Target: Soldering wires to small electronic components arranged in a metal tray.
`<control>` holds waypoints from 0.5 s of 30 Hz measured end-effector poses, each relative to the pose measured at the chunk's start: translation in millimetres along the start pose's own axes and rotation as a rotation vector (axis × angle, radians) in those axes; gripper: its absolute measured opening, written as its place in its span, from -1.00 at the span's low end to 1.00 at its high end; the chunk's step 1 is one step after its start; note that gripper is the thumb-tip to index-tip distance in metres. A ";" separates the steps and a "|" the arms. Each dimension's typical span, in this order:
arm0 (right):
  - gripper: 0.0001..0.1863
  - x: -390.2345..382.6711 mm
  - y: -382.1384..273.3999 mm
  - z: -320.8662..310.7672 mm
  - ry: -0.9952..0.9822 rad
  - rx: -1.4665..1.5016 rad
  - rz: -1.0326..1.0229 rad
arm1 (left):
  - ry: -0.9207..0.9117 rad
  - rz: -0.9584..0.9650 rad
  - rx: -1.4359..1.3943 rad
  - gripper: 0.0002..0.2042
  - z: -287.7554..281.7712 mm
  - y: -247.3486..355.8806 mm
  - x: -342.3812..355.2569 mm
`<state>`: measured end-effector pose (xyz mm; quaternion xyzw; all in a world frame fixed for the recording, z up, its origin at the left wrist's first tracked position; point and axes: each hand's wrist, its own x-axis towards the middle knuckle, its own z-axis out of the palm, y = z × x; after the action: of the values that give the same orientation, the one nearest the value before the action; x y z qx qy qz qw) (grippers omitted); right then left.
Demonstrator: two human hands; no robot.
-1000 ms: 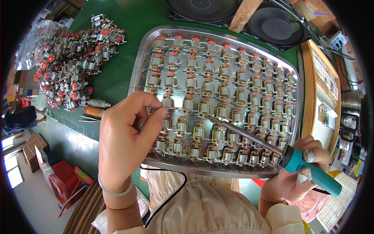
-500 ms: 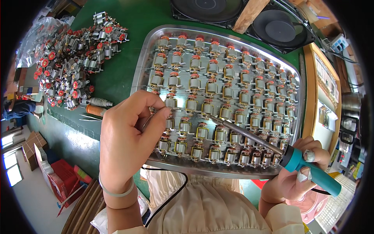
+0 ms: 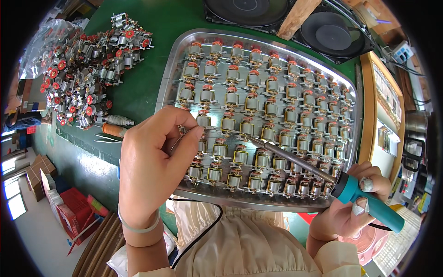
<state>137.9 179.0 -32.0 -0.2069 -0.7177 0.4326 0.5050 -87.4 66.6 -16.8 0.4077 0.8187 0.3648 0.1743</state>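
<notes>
A soldering iron with a teal handle lies in the grip of my right hand, whose thumb and one finger have white wraps. Its tip touches or hovers just over a small silver part in a middle row; which, I cannot tell. My left hand pinches a thin solder wire that runs toward the iron's tip. Both hands are over the metal tray, where rows of these silver cylinders stand in yellow-edged frames, many with red tops. My left fingers cover some of them.
Left of the tray, a heap of similar parts lies on the green table beside a clear plastic bag. An orange-handled tool sits nearby. Two black speakers, a wooden strip and a wooden frame border the tray.
Hardly anything differs. The view has shifted very slightly; both hands, the wire and the soldering iron keep practically the same places.
</notes>
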 end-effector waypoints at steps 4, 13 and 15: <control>-0.75 0.4 -1.8 -2.3 0.007 0.005 0.007 | -0.020 0.002 -0.012 -0.93 2.6 2.3 1.5; -0.75 -1.4 0.6 -0.5 0.003 0.000 0.007 | -0.014 -0.008 -0.006 -0.93 0.4 1.6 -1.4; -0.74 -0.9 -2.6 -5.8 0.020 0.016 0.005 | -0.015 0.002 -0.020 -0.94 0.8 1.1 1.5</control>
<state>143.9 179.3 -29.6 -0.2090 -0.7086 0.4375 0.5127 -87.2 68.6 -16.4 0.4095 0.8132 0.3703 0.1840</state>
